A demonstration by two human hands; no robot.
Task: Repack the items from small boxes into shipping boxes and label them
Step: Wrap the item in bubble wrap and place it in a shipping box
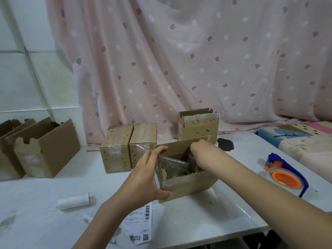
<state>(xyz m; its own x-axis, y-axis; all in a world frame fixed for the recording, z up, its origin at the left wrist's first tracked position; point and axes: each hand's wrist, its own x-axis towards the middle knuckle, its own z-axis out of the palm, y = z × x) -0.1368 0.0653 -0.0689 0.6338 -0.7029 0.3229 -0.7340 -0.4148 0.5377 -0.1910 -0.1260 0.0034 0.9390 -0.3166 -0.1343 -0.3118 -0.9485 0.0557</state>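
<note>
The open shipping box (186,169) is sitting near the middle of the white bench (206,218) and is serving as the reference for all positions below; the left hand (143,177) is bracing the box's left side, fingers spread wide and nearly straight, fingertips lying over the upper left rim and the thumb pressing low on the near left corner; the right hand (199,146) is reaching down into the box from the right, wrist bent over the far rim, and its fingers are hidden inside, so it cannot be told whether they are holding anything; a bubble-wrapped item (173,165) is lying inside the box, toward its left half; two taped small boxes (129,148) are standing side by side just left of and behind the shipping box, touching each other; a third small box (198,123) with raised flaps is standing directly behind it; a printed shipping label (140,225) is lying flat on the bench in front of the box, partly under the left forearm; a white roll (73,201) is lying well to the front left; larger empty cartons (45,150) are standing far to the left; a blue and orange tape dispenser (285,175) is resting to the right of the box, apart from it; a pink patterned curtain (179,60) is hanging behind everything.
</note>
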